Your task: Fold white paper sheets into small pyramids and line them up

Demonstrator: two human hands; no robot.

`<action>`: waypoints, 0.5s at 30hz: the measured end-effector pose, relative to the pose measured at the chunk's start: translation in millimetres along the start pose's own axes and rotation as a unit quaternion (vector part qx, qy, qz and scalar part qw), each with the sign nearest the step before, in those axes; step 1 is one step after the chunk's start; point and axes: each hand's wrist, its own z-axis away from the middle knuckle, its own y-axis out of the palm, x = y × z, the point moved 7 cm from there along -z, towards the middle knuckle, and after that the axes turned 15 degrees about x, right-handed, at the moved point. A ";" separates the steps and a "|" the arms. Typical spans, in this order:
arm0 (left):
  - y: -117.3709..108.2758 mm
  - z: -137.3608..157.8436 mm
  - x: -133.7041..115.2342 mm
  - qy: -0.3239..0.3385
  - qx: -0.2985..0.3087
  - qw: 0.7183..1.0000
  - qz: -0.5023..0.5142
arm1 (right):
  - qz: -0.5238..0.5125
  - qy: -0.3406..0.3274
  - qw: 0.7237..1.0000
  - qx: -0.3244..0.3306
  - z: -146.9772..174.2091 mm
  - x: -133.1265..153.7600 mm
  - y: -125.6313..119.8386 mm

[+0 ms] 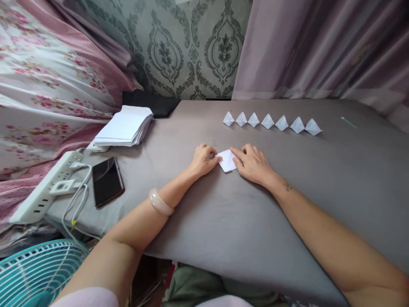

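Note:
A small folded piece of white paper (227,161) lies on the grey-covered table between my two hands. My left hand (204,160) pinches its left corner, thumb on top and fingers curled. On the right side, my right hand (252,162) holds the paper with its thumb and index finger against the edge. Beyond the hands stands a row of several folded white paper shapes (267,121), pointed at the top.
To the left are a stack of white paper (124,125), a black phone (108,182) and a white power strip (47,187) with plugged-in cables. A turquoise fan (41,273) stands at the lower left. A thin pale stick (349,123) lies at the far right.

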 end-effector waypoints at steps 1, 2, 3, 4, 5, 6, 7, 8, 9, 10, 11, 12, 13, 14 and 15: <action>0.3 -2.4 2.3 -0.014 0.007 1.000 0.020 | -0.012 -0.002 1.000 -0.008 -0.6 -1.6 0.7; 0.8 -4.2 4.2 -0.025 0.016 0.998 0.046 | -0.025 -0.003 1.000 -0.016 -1.4 -3.2 1.4; 1.8 -5.3 6.1 -0.036 0.024 0.996 0.081 | -0.039 -0.003 0.999 -0.024 -2.5 -4.8 2.1; 3.0 -5.5 7.9 -0.045 0.034 0.991 0.123 | -0.055 -0.003 0.998 -0.033 -3.7 -6.6 2.7; 4.2 -5.1 9.1 -0.050 0.042 0.983 0.171 | -0.078 -0.003 0.996 -0.043 -5.1 -8.5 2.9; 4.4 -4.1 9.7 -0.049 0.044 0.973 0.220 | -0.111 -0.006 0.992 -0.055 -6.5 -10.7 2.8; 3.5 -2.7 9.8 -0.043 0.041 0.962 0.268 | -0.156 -0.009 0.985 -0.068 -7.8 -13.3 2.2; 1.9 -1.2 9.5 -0.035 0.036 0.949 0.311 | -0.205 -0.011 0.975 -0.088 -8.3 -16.6 0.4; -0.1 0.2 9.4 -0.028 0.029 0.936 0.350 | -0.249 -0.013 0.962 -0.115 -7.7 -19.7 -2.8; -1.5 1.4 10.0 -0.028 0.024 0.922 0.386 | -0.277 -0.019 0.949 -0.150 -5.6 -21.8 -7.5; -1.7 2.4 11.2 -0.035 0.024 0.907 0.418 | -0.284 -0.029 0.940 -0.188 -2.2 -22.1 -13.5; -0.7 3.1 12.4 -0.044 0.027 0.894 0.445 | -0.273 -0.044 0.935 -0.223 2.3 -20.0 -20.1; 0.8 3.5 13.5 -0.053 0.030 0.884 0.463 | -0.249 -0.065 0.933 -0.251 7.1 -15.3 -26.0; 2.1 3.7 14.4 -0.057 0.030 0.879 0.472 | -0.221 -0.090 0.934 -0.265 11.3 -8.9 -30.3; 2.9 3.6 14.9 -0.055 0.026 0.880 0.471 | -0.198 -0.114 0.936 -0.267 14.4 -2.2 -32.6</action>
